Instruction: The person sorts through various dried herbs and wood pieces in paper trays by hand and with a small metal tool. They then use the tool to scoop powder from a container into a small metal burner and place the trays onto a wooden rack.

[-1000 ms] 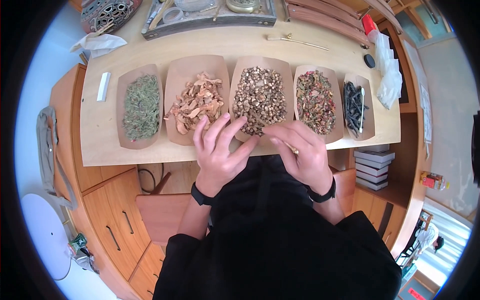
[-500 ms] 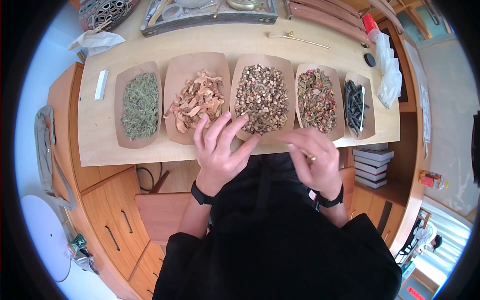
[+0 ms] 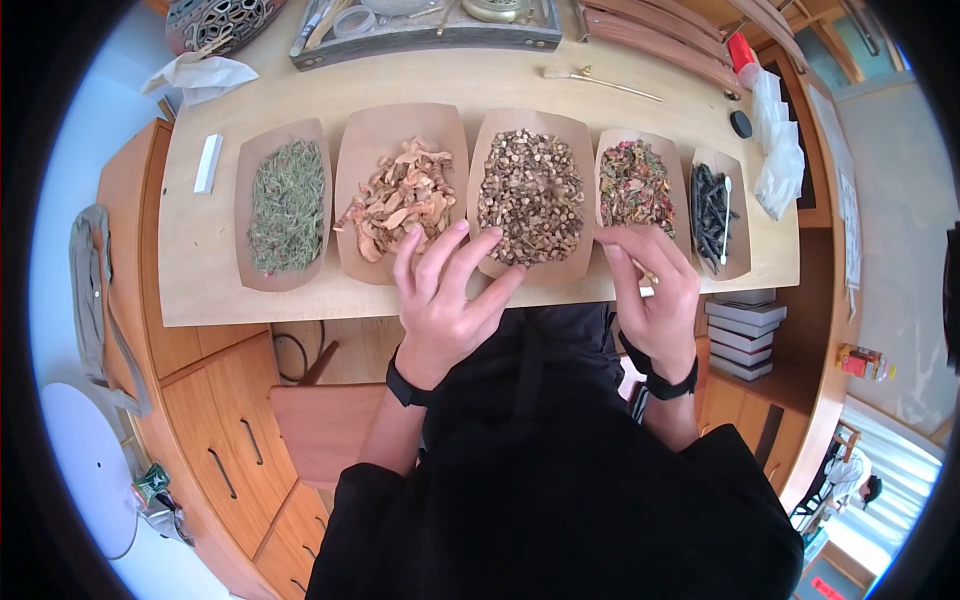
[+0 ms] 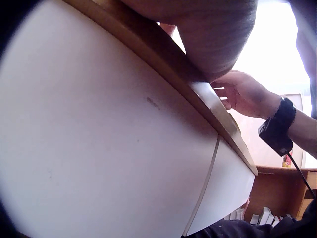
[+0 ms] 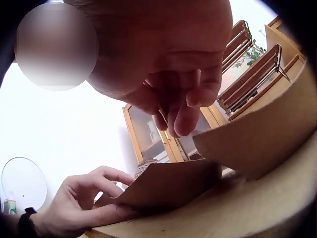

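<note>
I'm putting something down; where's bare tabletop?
Behind the paper trays, up to the grey tray and brass tool. Also left of the green herbs, nearer than the white block. Crowded: the tray row, around the left hand and right hand.

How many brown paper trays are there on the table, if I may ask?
5, in one row, left to right: green-herb tray, tan-slice tray, brown-chunk tray, red-flecked tray, dark-strip tray. None looks hidden.
</note>
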Demonstrator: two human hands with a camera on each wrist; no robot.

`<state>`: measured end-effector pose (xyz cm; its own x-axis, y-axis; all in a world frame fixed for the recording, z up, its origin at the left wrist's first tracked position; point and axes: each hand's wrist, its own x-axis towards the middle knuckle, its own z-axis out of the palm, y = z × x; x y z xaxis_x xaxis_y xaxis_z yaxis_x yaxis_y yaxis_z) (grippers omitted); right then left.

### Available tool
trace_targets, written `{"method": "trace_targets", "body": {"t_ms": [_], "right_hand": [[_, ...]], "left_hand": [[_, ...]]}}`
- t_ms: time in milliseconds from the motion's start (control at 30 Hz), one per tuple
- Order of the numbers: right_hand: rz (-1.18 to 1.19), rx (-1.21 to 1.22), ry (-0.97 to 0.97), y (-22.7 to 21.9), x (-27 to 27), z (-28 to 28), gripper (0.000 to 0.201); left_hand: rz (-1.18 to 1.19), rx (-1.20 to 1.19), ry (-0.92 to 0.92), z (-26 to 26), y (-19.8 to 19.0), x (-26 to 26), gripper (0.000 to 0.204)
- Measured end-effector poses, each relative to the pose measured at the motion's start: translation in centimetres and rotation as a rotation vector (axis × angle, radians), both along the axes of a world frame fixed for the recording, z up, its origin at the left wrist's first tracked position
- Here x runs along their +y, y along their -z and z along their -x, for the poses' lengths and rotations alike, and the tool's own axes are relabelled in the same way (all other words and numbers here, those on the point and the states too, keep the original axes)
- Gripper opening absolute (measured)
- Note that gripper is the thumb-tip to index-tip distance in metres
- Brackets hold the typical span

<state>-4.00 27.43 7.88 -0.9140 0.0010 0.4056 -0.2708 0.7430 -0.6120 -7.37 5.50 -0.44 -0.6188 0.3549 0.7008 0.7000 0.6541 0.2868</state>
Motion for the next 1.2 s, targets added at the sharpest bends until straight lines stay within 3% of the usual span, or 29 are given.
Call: {"method": "trace_targets", "body": {"t_ms": [267, 467, 533, 667, 967, 1200], "right_hand": [[0.036, -0.087, -0.211, -0.3, -2.3, -1.4, 0.022], [0.081, -0.064, -0.124, 0.7, -2.7, 1.7, 0.022], [-0.012, -0.004, -0.044, 0.7, -2.1, 2.4, 0.022], [0.041, -0.080, 0.063, -0.2, -0.8, 1.7, 0.021], [-0.072, -0.069, -0.111, -0.6, -0.8, -2.0, 0.024], [0.038, -0.049, -0.077, 0.7, -2.2, 1.2, 0.021]], "left_hand": [[0.003, 0.001, -0.007, -0.1, 0.0, 0.1, 0.016], [-0.011, 0.006, -0.005, 0.0, 0.1, 0.2, 0.014], [-0.010, 0.006, -0.004, 0.0, 0.1, 0.2, 0.013], [-0.004, 0.000, -0.001, 0.0, 0.0, 0.1, 0.019], [-0.003, 0.000, 0.004, 0.0, -0.1, 0.2, 0.017], [0.001, 0.002, 0.001, 0.0, 0.0, 0.1, 0.013]]}}
